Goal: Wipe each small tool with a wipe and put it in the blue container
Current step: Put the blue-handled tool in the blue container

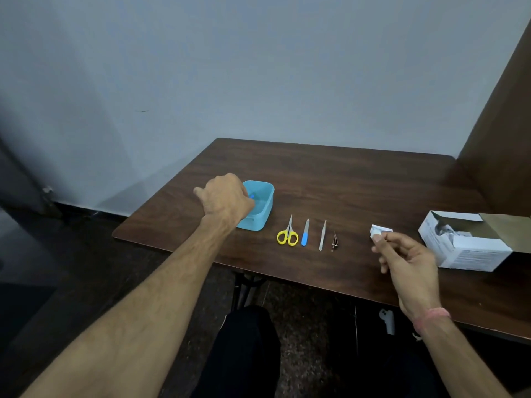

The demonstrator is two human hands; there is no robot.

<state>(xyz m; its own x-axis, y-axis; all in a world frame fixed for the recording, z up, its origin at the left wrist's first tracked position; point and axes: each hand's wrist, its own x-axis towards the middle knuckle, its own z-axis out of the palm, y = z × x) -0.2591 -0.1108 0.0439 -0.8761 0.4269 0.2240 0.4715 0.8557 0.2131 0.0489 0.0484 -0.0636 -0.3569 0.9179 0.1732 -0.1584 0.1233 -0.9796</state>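
Note:
A light blue container stands on the left part of the brown table. My left hand reaches into it from above, and a small blue tool shows at its fingertips, the fingers themselves mostly hidden. To the right lie, in a row, yellow-handled scissors, a blue-handled file, silver tweezers and a small dark pointed tool. My right hand hovers right of the row, pinching a crumpled white wipe between thumb and fingers.
An open white box of wipes lies at the right edge of the table, its flap turned out. A wall runs behind the table and a brown panel stands at the right. My dark-trousered legs are below the near edge.

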